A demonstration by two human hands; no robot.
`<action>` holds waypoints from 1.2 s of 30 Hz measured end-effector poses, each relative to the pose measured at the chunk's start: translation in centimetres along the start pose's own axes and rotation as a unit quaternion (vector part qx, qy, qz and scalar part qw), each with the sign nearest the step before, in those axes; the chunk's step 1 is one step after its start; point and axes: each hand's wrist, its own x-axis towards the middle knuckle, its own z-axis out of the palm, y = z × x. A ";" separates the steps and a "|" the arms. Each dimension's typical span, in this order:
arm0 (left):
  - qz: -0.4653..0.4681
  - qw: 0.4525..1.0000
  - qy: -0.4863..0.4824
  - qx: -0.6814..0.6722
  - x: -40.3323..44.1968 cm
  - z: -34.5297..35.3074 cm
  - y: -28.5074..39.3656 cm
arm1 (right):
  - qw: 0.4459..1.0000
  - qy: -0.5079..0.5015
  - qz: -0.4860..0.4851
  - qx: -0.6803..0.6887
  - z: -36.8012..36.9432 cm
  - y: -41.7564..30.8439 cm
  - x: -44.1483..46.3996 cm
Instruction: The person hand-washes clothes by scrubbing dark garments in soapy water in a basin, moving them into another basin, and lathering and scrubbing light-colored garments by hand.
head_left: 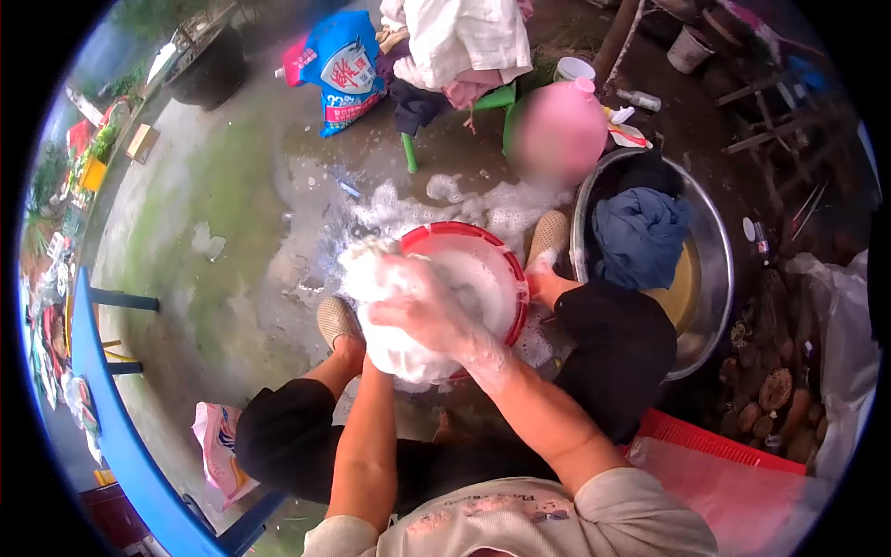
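Note:
A white, soapy cloth (pixel 408 357) is bunched up over the left side of a red basin (pixel 516 269) with foamy water in it. My right hand (pixel 422 311) lies across the top of the cloth, fingers curled over it and smeared with suds. Most of my left hand is hidden beneath or behind the cloth; only its forearm shows, coming up from below. The basin stands on the wet ground between my feet.
At the right, a metal tub (pixel 724 278) holds dark and blue clothes. Ahead are a pink container (pixel 557 135), a green stool (pixel 409 153) piled with clothes and a blue detergent bag (pixel 343 70). A blue frame (pixel 121 408) curves along the left.

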 end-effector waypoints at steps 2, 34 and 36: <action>0.038 0.998 0.039 -0.016 -1.9 0.8 0.2 | 0.990 -0.054 -0.073 -0.111 -0.5 -0.5 0.5; 0.055 0.971 0.153 0.178 4.3 -4.9 -1.2 | 0.968 0.094 0.111 0.204 -8.5 19.8 -0.1; 0.095 0.980 0.141 0.102 4.3 -4.5 -1.4 | 0.928 0.160 -0.241 -0.234 -10.1 20.2 -1.6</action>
